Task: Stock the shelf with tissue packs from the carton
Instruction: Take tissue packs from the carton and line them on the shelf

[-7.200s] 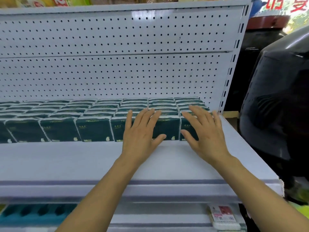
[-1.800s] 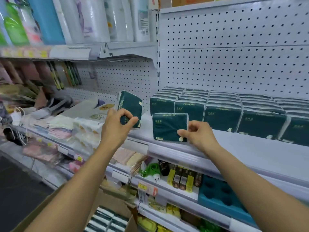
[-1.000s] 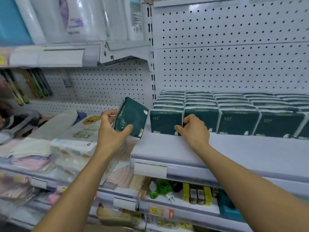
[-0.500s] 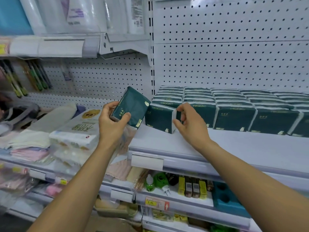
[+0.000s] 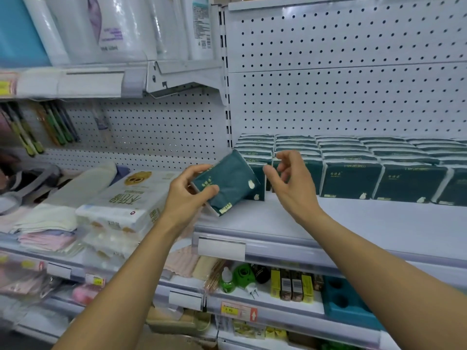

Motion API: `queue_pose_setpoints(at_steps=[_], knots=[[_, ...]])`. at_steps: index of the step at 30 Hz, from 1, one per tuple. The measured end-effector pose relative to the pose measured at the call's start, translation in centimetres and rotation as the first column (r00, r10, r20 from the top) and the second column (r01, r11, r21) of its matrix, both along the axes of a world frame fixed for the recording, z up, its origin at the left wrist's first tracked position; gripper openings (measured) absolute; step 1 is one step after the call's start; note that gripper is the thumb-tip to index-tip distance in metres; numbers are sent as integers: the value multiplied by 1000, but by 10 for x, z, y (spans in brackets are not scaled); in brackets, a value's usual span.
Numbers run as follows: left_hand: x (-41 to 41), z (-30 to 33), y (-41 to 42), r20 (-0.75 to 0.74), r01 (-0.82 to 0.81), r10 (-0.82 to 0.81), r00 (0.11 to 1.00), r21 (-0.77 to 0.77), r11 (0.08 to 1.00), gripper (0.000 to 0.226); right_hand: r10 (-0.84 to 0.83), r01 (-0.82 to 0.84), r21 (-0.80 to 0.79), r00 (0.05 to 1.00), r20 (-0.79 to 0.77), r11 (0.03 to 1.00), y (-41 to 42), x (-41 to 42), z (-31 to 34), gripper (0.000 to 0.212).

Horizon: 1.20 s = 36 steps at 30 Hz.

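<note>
My left hand (image 5: 188,195) grips a dark green tissue pack (image 5: 228,183), tilted, just above the left end of the white shelf (image 5: 328,223). My right hand (image 5: 290,183) hovers beside it with loosely curled fingers, holding nothing. Behind the hands, rows of identical green tissue packs (image 5: 353,170) stand upright along the back of the shelf against the pegboard (image 5: 353,84). The carton is out of view.
To the left lies a white wrapped tissue bundle (image 5: 126,200) on folded cloths. Large white rolls (image 5: 113,26) fill the upper left shelf. Below are small bottles and boxes (image 5: 278,281) and a blue tray (image 5: 346,301). The front strip of the white shelf is bare.
My right hand has let go of the front-left pack, which now stands in the row. My left hand has carried its pack rightwards towards the shelf's left end.
</note>
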<state>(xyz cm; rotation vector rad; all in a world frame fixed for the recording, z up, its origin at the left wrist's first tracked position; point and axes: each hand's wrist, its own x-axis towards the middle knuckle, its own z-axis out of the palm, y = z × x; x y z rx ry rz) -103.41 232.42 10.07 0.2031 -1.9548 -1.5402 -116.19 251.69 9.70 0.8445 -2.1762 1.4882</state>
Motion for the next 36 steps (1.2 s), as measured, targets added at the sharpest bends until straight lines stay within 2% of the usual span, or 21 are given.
queue_pose_setpoints(at_steps=[1, 2, 4, 6, 8, 10, 12, 13, 16, 19, 22, 25, 30, 36], knots=[[-1, 0, 1, 30, 56, -56, 998, -6, 998, 42, 64, -63, 10, 997, -53, 998, 4, 4, 1, 43], [-1, 1, 2, 60, 103, -103, 993, -11, 995, 45, 129, -118, 95, 985, -116, 989, 9, 6, 2, 52], [-5, 1, 9, 113, 186, -182, 977, -28, 982, 52, 229, -134, 347, 940, -251, 928, 20, 7, 0, 68], [-10, -1, 19, 155, 258, -249, 956, -41, 965, 54, 249, -116, 441, 934, -255, 890, 30, 4, -8, 68], [-17, -5, 28, 141, 249, -240, 960, -48, 967, 49, 218, -136, 393, 961, -172, 909, 40, 2, -16, 58], [-26, -10, 29, 51, 31, -27, 998, -80, 996, 41, 160, -89, 359, 972, -173, 929, 50, 0, -20, 51], [-35, -16, 21, 1, -199, 201, 980, -99, 975, 52, 115, -46, 337, 976, -187, 940, 61, -4, -20, 47], [-40, -18, 16, 33, -228, 233, 972, -109, 968, 64, 98, -31, 331, 978, -186, 943, 66, -7, -19, 46], [-56, -18, 7, 272, -125, 160, 949, -141, 982, 103, 32, 33, 340, 982, -185, 940, 83, -16, -19, 45], [-70, -13, 10, 351, -40, 77, 933, -111, 993, 117, -66, 166, 346, 957, -282, 923, 91, -23, -18, 47], [-80, -8, 17, 344, -23, 38, 938, -47, 999, 111, -146, 324, 384, 893, -425, 865, 87, -32, -19, 53], [-86, -8, 24, 339, -14, 24, 940, -32, 999, 103, -83, 351, 442, 850, -520, 826, 79, -37, -19, 62], [-92, -12, 30, 306, 1, 4, 952, -15, 1000, 101, 17, 333, 554, 847, -532, 763, 65, -48, -18, 82], [-98, -16, 29, 277, -16, 19, 961, -13, 1000, 97, -5, 425, 565, 802, -597, 707, 58, -60, -18, 85]])
